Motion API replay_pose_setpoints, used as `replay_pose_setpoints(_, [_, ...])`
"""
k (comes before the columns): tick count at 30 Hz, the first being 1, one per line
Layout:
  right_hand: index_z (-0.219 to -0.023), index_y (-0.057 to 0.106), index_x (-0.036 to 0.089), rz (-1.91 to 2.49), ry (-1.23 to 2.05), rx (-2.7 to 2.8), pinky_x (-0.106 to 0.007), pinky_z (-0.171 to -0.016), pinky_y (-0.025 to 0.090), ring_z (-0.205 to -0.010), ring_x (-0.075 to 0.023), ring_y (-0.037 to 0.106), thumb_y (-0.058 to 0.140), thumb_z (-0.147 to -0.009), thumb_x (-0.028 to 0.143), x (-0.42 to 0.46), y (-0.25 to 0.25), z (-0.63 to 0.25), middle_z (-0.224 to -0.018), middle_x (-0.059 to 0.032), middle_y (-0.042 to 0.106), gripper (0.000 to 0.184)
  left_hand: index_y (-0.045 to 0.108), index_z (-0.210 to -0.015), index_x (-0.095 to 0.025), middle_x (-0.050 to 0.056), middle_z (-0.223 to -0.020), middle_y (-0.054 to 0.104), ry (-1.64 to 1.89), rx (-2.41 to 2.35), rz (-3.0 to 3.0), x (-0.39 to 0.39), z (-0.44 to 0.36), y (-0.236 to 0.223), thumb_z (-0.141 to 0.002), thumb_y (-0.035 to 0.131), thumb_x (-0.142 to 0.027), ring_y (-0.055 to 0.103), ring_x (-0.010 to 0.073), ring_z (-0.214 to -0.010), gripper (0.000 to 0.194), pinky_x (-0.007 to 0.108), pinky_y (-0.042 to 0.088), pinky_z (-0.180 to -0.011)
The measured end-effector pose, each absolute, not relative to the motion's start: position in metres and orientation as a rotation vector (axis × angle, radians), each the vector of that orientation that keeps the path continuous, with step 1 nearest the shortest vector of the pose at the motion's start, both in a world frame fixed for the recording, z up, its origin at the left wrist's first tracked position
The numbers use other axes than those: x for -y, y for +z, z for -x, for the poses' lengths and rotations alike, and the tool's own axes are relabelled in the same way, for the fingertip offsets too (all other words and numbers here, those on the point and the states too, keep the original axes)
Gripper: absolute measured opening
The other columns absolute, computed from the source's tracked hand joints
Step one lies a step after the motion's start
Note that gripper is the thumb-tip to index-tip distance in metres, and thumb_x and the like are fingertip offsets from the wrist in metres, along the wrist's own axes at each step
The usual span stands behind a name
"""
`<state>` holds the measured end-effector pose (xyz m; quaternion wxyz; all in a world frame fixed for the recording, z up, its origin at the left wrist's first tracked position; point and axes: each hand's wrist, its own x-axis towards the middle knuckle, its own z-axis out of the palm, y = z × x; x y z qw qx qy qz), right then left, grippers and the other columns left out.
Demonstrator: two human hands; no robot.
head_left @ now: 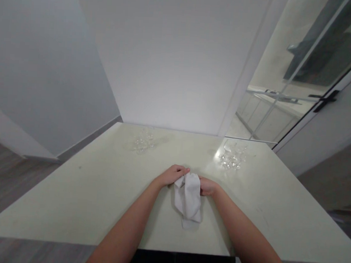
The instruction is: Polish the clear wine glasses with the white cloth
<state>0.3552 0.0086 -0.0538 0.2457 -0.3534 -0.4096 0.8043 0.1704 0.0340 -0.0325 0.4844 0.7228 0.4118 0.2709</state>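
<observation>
A white cloth (192, 197) hangs in loose folds between my two hands, near the middle of the table. My left hand (175, 174) grips its upper left edge, fingers closed. On the other side, my right hand (208, 187) is closed on the cloth, its fingers partly hidden by the folds. Whether something lies inside the cloth cannot be seen. Beyond my hands stand two groups of small clear glassware: one group (144, 141) at the back left, another group (232, 156) at the back right.
The pale table (81, 193) reaches a white panel (173, 68) at its far edge. To the right are a glazed frame and a door with a black handle (327, 101). A grey wall (44, 62) rises on the left, above a wood-look floor (2, 177).
</observation>
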Motion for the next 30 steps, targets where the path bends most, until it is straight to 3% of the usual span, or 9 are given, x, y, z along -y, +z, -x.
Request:
replay_pose_setpoints(5, [-0.08, 0.065, 0.019, 0.999, 2.172, 1.093, -0.03, -0.074, 0.056, -0.082, -0.0196, 0.07, 0.083, -0.06, 0.029, -0.0097, -0.0587, -0.3567, -0.077, -0.0037, 0.072, 0.028, 0.067, -0.077, -0.015, 0.001, -0.075, 0.064, 0.67, -1.058, -1.939, -0.0322, -0.1746, -0.0365, -0.088, 0.047, -0.061, 0.056, 0.0168, -0.075, 0.051, 0.025, 0.042, -0.067])
replay_pose_setpoints(11, [-0.076, 0.066, 0.022, 1.02, 2.159, 1.08, -0.03, -0.071, 0.055, -0.081, -0.021, 0.07, 0.083, -0.06, 0.028, -0.0081, -0.0572, -0.3574, -0.078, -0.0041, 0.073, 0.024, 0.069, -0.094, -0.016, 0.004, -0.09, 0.07, 0.717, -1.011, -1.886, -0.0328, -0.176, -0.0391, -0.089, 0.05, -0.054, 0.061, 0.0184, -0.084, 0.043, 0.027, 0.046, -0.076])
replay_pose_setpoints(22, [-0.079, 0.065, 0.019, 1.013, 2.162, 1.105, -0.031, -0.073, 0.054, -0.08, -0.0205, 0.07, 0.079, -0.068, 0.031, -0.0063, -0.0534, -0.356, -0.074, -0.0038, 0.071, 0.021, 0.07, -0.095, -0.016, 0.005, -0.091, 0.071, 0.704, -1.045, -1.903, -0.0312, -0.1764, -0.0369, -0.089, 0.049, -0.054, 0.062, 0.019, -0.084, 0.044, 0.028, 0.046, -0.076])
replay_pose_setpoints(30, [-0.081, 0.066, 0.021, 1.012, 2.154, 1.116, -0.031, -0.072, 0.054, -0.082, -0.0213, 0.069, 0.082, -0.062, 0.031, -0.0088, -0.061, -0.3557, -0.079, -0.0048, 0.072, 0.027, 0.07, -0.096, -0.016, 0.005, -0.091, 0.071, 0.714, -1.059, -1.905, -0.031, -0.1771, -0.0373, -0.089, 0.049, -0.054, 0.062, 0.0188, -0.084, 0.044, 0.027, 0.046, -0.075])
